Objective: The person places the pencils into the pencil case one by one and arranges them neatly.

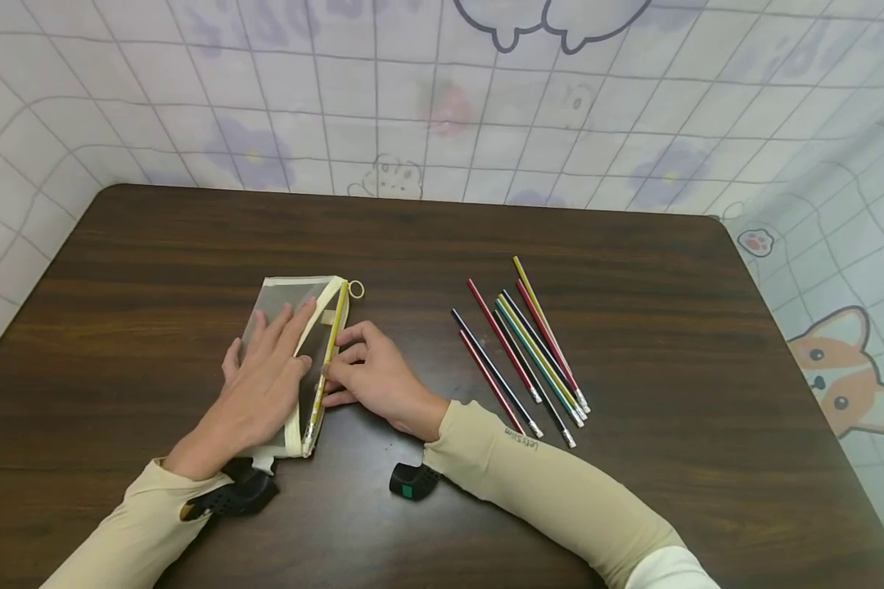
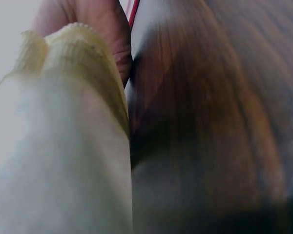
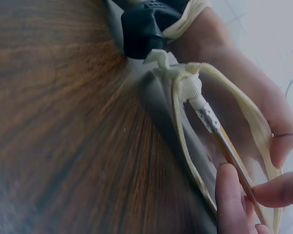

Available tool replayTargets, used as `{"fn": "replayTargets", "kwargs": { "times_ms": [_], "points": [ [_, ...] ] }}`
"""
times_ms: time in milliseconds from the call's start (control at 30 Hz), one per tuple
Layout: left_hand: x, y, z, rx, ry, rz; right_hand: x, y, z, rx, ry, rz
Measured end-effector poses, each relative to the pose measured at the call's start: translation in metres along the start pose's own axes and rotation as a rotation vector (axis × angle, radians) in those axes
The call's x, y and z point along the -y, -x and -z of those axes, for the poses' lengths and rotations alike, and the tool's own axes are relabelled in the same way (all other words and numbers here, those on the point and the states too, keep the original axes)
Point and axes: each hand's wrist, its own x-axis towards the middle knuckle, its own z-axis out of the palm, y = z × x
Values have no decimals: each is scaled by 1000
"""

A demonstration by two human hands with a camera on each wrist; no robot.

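A see-through zip pouch (image 1: 271, 296) with cream edging lies on the table, its mouth gaping along the right side. My left hand (image 1: 265, 376) rests on it with fingers straight, the thumb at the edge of the opening. My right hand (image 1: 376, 372) pinches a yellow pencil (image 1: 339, 317) between thumb and fingers. This pencil lies lengthwise inside the pouch's mouth. In the right wrist view, the eraser end of the pencil (image 3: 208, 118) sits in the corner of the cream zip edging (image 3: 179, 122). The left wrist view mostly shows sleeve and tabletop.
Several loose pencils (image 1: 534, 343) in red, black, green, blue and yellow lie right of the pouch, erasers toward me. A yellow ring (image 1: 357, 290) hangs at the pouch's far corner. The dark wooden table (image 1: 633, 327) meets a patterned white curtain (image 1: 412, 106) at the back.
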Motion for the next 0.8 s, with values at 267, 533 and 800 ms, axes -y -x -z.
{"fn": "replayTargets", "kwargs": {
  "times_ms": [267,533,800],
  "points": [
    [1,6,-1,-22,16,12,0,1,-1,21,-5,-9],
    [0,8,-5,-25,18,4,-2,1,-5,15,17,-4],
    [-4,8,-6,-42,21,-8,-3,3,-5,28,52,4]
  ]
}}
